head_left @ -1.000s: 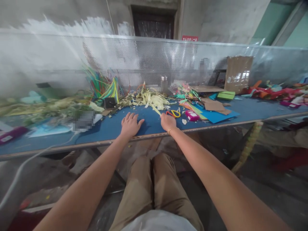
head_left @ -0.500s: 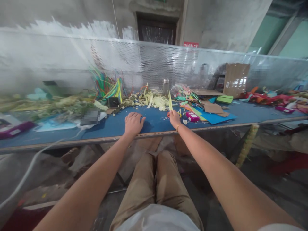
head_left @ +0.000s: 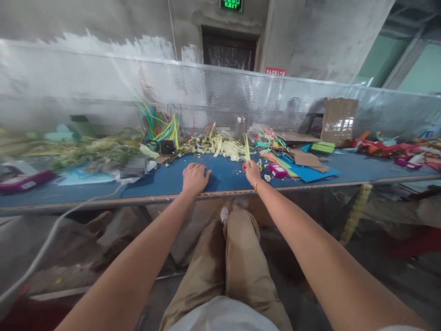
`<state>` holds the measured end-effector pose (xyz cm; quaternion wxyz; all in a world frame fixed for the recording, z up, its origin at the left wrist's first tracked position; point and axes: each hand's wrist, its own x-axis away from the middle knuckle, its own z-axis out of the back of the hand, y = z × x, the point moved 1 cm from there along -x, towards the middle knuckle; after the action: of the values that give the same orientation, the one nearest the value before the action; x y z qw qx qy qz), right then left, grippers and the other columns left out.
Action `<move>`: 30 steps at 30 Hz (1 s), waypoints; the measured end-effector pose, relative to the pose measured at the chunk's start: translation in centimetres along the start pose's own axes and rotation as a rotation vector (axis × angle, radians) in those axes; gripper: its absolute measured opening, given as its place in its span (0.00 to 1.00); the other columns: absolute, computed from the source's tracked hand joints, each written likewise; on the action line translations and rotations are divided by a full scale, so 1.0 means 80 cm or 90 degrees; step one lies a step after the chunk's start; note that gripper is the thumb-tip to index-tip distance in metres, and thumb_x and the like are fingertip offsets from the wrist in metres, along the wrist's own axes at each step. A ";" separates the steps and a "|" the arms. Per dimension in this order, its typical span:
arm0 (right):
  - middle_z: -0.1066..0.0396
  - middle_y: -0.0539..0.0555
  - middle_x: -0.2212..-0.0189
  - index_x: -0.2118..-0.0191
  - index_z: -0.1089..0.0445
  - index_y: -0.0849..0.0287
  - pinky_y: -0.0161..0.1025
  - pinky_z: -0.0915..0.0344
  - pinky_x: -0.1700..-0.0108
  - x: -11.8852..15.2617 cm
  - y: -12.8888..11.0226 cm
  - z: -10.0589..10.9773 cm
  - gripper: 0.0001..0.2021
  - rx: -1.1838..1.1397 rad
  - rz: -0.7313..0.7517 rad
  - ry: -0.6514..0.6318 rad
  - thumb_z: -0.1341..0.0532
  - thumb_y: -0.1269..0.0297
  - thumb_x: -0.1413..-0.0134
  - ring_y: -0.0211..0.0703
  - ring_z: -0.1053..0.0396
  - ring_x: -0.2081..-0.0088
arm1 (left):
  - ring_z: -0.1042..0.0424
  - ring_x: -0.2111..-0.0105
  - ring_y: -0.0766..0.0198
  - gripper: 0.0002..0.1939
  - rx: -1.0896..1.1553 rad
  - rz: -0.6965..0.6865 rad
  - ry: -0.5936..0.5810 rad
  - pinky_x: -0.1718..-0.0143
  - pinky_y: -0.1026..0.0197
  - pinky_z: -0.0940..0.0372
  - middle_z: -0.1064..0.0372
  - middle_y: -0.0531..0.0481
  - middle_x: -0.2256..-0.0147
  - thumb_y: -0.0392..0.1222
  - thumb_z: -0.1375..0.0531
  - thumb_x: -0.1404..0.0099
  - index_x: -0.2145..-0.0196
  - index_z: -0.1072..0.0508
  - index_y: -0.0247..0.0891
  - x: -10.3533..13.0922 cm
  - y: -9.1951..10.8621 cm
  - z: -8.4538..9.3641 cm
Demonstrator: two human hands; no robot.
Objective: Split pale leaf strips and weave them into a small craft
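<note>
My left hand (head_left: 195,177) lies palm down on the blue tabletop (head_left: 220,172) near its front edge, thumb apart and nothing in it. In my right hand (head_left: 253,171) is an upright bundle of pale yellow strips (head_left: 247,148), with the fingers closed round its lower end. Scissors with red and yellow handles (head_left: 257,167) lie beside and partly behind that hand. A heap of yellowish paper-like scraps (head_left: 225,148) spreads beyond both hands. Just right of the right hand is a small purple box-shaped object (head_left: 276,170).
Coloured strips (head_left: 160,126) stand at the back left, and a metal-capped bottle (head_left: 240,126) is behind the scraps. Blue sheets (head_left: 315,172) and cardboard pieces lie to the right. A white cable (head_left: 65,216) hangs over the left edge. Perforated metal panel (head_left: 227,87) lines the back.
The camera view has tilted up slightly, bringing the exit sign into sight. A white shoe now shows below the table. Both hands keep about the same places on the table.
</note>
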<state>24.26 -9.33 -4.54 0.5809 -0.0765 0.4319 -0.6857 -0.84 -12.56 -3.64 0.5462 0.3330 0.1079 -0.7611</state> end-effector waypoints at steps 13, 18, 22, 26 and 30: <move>0.29 0.57 0.68 0.68 0.34 0.59 0.34 0.42 0.60 0.009 -0.011 0.008 0.18 -0.031 0.003 0.003 0.58 0.60 0.38 0.43 0.33 0.62 | 0.39 0.47 0.46 0.18 -0.015 0.012 0.020 0.50 0.47 0.45 0.28 0.39 0.56 0.51 0.50 0.35 0.59 0.27 0.39 0.000 -0.002 -0.001; 0.29 0.58 0.67 0.67 0.34 0.59 0.35 0.41 0.61 0.010 -0.011 0.009 0.19 -0.021 -0.005 0.006 0.60 0.60 0.38 0.44 0.32 0.62 | 0.39 0.47 0.48 0.19 -0.015 -0.004 0.054 0.49 0.49 0.45 0.28 0.40 0.55 0.51 0.52 0.34 0.56 0.28 0.39 0.001 -0.002 0.004; 0.29 0.58 0.67 0.65 0.34 0.59 0.35 0.41 0.61 0.011 -0.012 0.010 0.19 0.001 0.007 0.002 0.60 0.61 0.37 0.44 0.33 0.63 | 0.39 0.46 0.49 0.19 -0.005 -0.008 0.063 0.48 0.49 0.46 0.29 0.40 0.53 0.51 0.51 0.34 0.55 0.28 0.39 0.002 -0.001 0.007; 0.29 0.58 0.68 0.66 0.34 0.59 0.35 0.41 0.61 0.011 -0.014 0.011 0.19 0.009 0.013 -0.013 0.60 0.60 0.37 0.44 0.32 0.64 | 0.40 0.45 0.49 0.19 -0.005 0.005 0.067 0.47 0.49 0.47 0.29 0.40 0.53 0.51 0.51 0.34 0.55 0.29 0.38 0.001 -0.001 0.007; 0.29 0.58 0.67 0.66 0.34 0.59 0.35 0.41 0.61 0.011 -0.015 0.009 0.20 0.016 0.010 -0.019 0.60 0.59 0.37 0.44 0.32 0.63 | 0.40 0.45 0.49 0.19 0.000 0.014 0.066 0.47 0.49 0.47 0.29 0.40 0.53 0.51 0.51 0.34 0.56 0.28 0.39 0.000 -0.001 0.006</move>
<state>23.53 -10.50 -3.59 0.5934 -0.0761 0.4150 -0.6854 -1.08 -12.80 -3.32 0.5483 0.3735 0.1322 -0.7365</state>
